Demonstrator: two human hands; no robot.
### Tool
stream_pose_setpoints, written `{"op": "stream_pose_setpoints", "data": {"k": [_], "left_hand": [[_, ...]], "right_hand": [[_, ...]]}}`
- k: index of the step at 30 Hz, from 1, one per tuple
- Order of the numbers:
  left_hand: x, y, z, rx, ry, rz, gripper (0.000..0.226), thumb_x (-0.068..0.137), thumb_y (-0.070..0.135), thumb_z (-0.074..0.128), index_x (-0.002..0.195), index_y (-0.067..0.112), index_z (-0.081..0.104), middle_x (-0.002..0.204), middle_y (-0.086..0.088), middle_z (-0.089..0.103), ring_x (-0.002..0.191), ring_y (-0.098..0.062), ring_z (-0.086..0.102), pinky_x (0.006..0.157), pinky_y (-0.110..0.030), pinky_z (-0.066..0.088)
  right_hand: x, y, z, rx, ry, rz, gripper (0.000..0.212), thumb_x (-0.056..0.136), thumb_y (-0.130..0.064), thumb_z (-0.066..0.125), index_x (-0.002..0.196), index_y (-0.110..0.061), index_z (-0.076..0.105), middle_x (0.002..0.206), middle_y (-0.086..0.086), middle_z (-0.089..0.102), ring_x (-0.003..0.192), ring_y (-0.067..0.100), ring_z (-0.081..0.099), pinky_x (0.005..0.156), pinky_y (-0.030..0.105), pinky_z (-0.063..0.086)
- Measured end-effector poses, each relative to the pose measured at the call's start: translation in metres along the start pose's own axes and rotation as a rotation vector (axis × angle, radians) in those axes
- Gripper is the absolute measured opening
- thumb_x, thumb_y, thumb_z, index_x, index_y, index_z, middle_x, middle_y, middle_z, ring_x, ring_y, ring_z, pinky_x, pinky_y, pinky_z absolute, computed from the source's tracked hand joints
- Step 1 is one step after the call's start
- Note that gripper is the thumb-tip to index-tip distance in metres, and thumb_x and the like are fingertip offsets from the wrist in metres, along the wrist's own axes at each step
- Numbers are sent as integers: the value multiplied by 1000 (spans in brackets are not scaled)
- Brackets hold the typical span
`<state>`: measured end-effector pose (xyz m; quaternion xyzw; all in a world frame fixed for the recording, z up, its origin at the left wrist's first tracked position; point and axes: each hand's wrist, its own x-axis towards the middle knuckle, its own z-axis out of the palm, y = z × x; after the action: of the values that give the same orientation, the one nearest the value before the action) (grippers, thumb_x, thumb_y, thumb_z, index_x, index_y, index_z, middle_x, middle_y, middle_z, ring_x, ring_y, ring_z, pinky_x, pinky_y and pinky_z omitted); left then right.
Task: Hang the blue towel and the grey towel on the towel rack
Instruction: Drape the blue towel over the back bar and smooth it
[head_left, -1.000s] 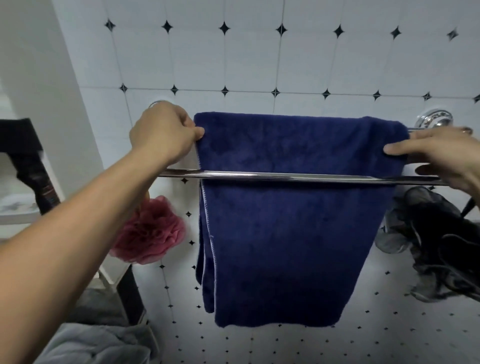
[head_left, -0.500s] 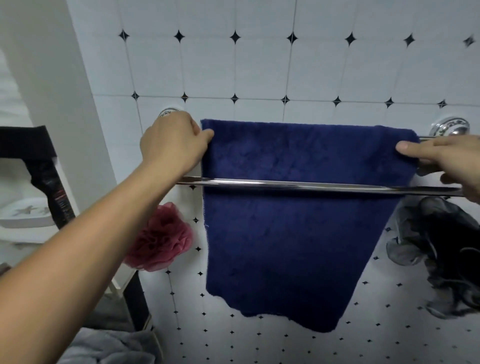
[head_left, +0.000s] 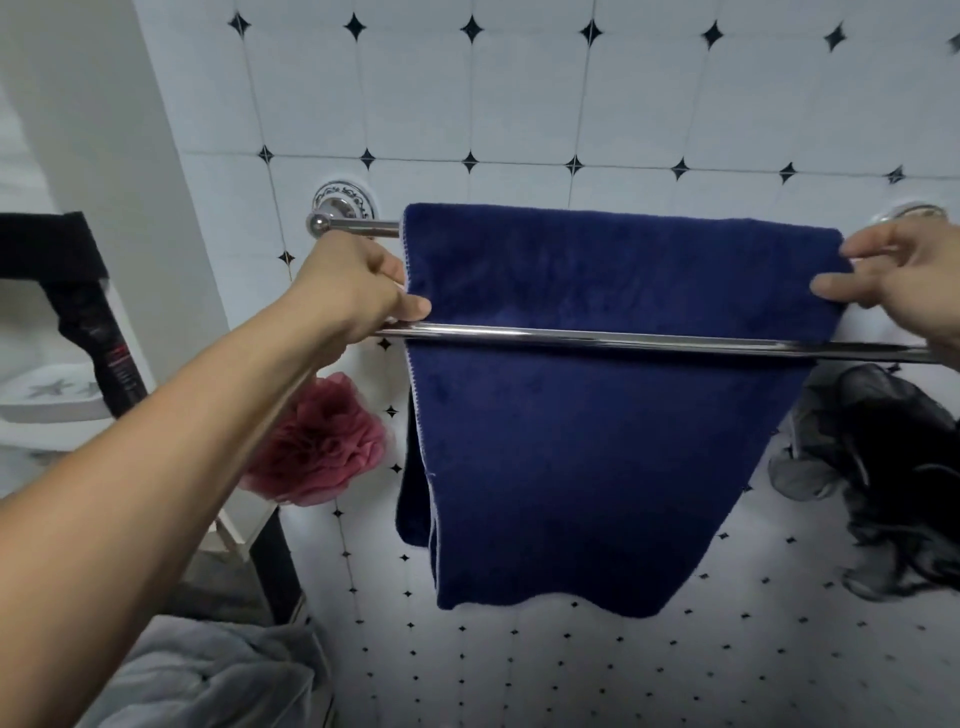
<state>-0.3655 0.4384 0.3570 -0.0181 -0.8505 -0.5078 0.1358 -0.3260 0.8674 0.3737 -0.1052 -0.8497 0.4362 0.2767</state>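
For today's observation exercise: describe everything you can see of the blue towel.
The blue towel is dark navy, plush, with a pale stitched left edge. It is draped over the rack's rear bar and hangs behind the front bar. The left hand and right hand pinch its side edges.

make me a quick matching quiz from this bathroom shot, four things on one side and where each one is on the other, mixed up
Things:
1. blue towel
2. grey towel
3. pink bath pouf
4. black bath pouf

Places:
A. hanging at the right, below the front rail
B. draped over the back rail, pinched at both edges by the left hand and the right hand
C. crumpled low at the bottom left
D. hanging by the wall, left of the blue towel

Pairs: 1-B, 2-C, 3-D, 4-A
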Motion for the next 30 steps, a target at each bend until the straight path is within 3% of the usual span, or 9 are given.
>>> {"op": "stream_pose_setpoints", "data": {"k": [3,6,10,12,14,16,21,27,30], "left_hand": [[1,7,2,-61,9,53,22,74,5,80,89,-1,66,77,-10,60,67,-19,56,66,-27,46],[2,18,5,-298,92,28,12,81,14,75,85,11,64,76,1,68,63,-9,65,62,-21,46],[3,27,13,-468,152,-27,6,81,15,73,85,15,69,77,1,69,65,-12,64,68,-28,47],[5,35,17,-524,187,-52,14,78,9,75,91,9,70,79,-3,67,59,-11,62,53,-20,45],[11,41,18,-526,266,-28,14,75,6,77,87,5,70,72,-3,64,42,-2,56,38,-11,38],[19,44,14,-492,325,-6,10,74,6,76,80,5,69,70,-3,63,43,-4,55,42,-11,40],[30,27,5,-271,366,62,18,74,12,76,61,17,65,69,4,67,71,-18,64,67,-26,53],[24,19,13,15,326,223,19,81,20,74,93,27,62,70,7,60,84,-22,66,79,-37,52],[10,20,17,298,435,350,23,88,34,60,111,30,58,79,14,60,102,-28,62,91,-47,48]], "right_hand": [[1,-3,2,-5,32,-59,32,73,-13,82,80,-30,56,76,-5,60,55,7,60,55,19,39],[2,-9,3,-11,24,-144,32,71,-23,81,92,-41,64,76,-6,68,50,-3,65,61,23,43],[13,0,3,-62,45,-181,21,64,-33,79,81,-42,70,56,-6,70,59,13,65,62,21,52],[23,6,0,-111,60,-192,22,59,-44,76,80,-40,71,61,-14,71,57,16,64,49,19,51],[38,15,-5,-148,61,-208,36,53,-55,72,84,-37,71,70,-15,73,67,24,68,65,30,53],[47,24,-9,-157,64,-207,40,52,-56,71,87,-36,72,70,-14,73,70,25,69,71,32,53],[41,20,-15,-123,36,-185,21,75,-18,79,79,-38,74,63,-17,72,55,2,60,53,6,45],[42,-5,-23,-319,116,-252,12,78,-25,76,78,-22,65,73,0,68,75,29,65,63,34,47],[5,-7,-12,-326,290,-256,21,76,-41,71,86,-29,57,71,-8,64,69,23,59,68,35,47]]}}
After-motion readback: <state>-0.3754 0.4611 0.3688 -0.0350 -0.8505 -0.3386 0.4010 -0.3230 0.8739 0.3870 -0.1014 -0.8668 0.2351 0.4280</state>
